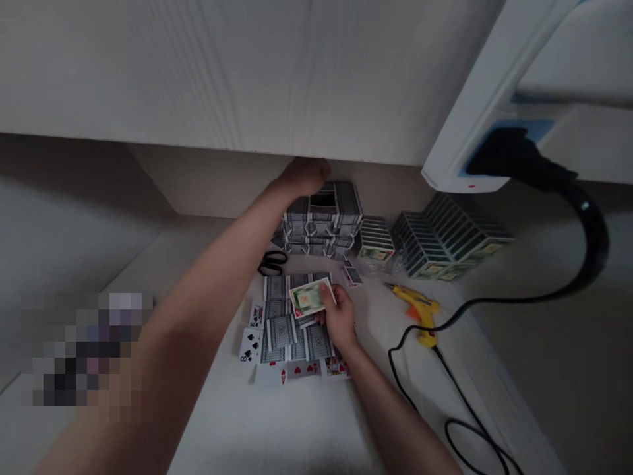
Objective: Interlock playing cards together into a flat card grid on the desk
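My right hand (341, 316) grips a small deck of playing cards (306, 297), thumb on its green-printed, white-bordered face. Beneath it lies a panel of overlapping playing cards (279, 330), mostly patterned backs up, with some faces showing along the left and front edges. My left hand (306, 175) reaches far back, fingers curled, beside the top of a box-like structure built of playing cards (321, 227) with a dark opening on top. What those fingers hold, if anything, is hidden from me.
Black-handled scissors (272, 262) lie left of the card structure. Stacked card packs (448, 241) and a smaller stack (376, 239) stand right. A yellow glue gun (418, 307) trails a black cord. Overhead hang a board (222, 79) and a power strip (459, 168) with a plug.
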Demonstrator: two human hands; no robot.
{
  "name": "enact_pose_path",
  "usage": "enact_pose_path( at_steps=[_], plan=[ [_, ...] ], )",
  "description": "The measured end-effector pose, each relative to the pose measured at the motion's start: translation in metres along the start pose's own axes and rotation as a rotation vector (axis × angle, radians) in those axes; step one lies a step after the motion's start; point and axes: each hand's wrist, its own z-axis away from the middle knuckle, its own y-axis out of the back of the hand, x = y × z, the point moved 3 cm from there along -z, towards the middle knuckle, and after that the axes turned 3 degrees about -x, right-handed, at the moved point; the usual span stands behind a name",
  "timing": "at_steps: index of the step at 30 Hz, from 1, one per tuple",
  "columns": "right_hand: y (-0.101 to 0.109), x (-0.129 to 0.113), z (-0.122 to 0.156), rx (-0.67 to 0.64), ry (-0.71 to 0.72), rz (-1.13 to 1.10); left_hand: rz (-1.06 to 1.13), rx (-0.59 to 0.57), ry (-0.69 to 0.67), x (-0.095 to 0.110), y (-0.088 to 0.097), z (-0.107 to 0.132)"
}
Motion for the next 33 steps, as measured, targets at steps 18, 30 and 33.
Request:
enact_pose_path(
  at_steps=[18,30,33],
  plan=[
    [0.011,0.009,-0.006,0.03,-0.039,-0.239,1.017,0.176,0.792,-0.006,-0.083,0.262],
    [0.012,0.007,-0.004,0.061,-0.033,-0.277,1.319,-0.197,0.85,-0.011,-0.076,0.269],
    [0.012,0.007,-0.003,0.07,-0.026,-0.262,1.308,-0.207,0.834,-0.012,-0.077,0.27]
  ],
)
